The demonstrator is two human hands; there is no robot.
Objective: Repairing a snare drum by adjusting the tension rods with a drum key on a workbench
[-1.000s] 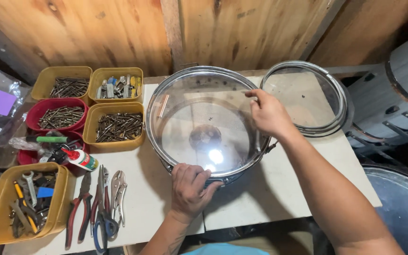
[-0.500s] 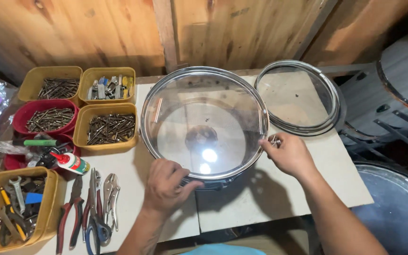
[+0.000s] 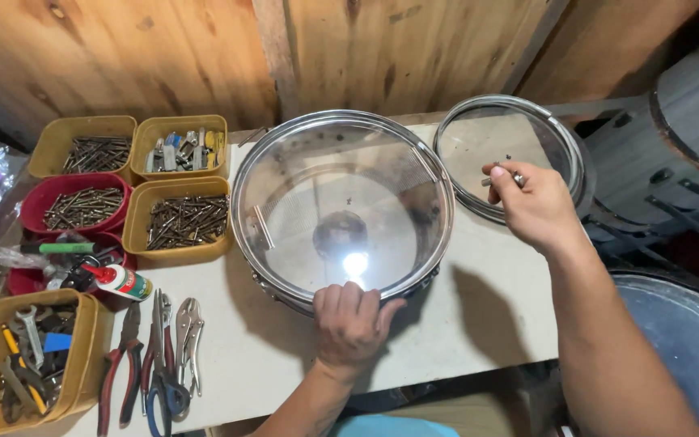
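A snare drum [image 3: 341, 206] with a clear head and chrome rim lies flat on the white table [image 3: 479, 324]. My left hand [image 3: 351, 324] grips its near rim, fingers curled over the edge. My right hand [image 3: 531, 202] is raised to the right of the drum, above the near edge of a loose clear drum head in a metal hoop [image 3: 507, 150]. A small metal rod, like a tension bolt [image 3: 505, 178], is pinched between its fingertips.
Yellow tubs [image 3: 184, 214] and a red tub [image 3: 82, 206] of screws and bolts stand at the left. Pliers and cutters [image 3: 155, 356] lie near the front edge beside a tub of wrenches [image 3: 22, 364]. An oil can [image 3: 119, 279] lies there. Other drums [image 3: 673, 162] stand at the right.
My right hand left the drum's right rim and moved up and right over the loose hoop, now holding a small metal rod. My left hand stayed on the near rim.
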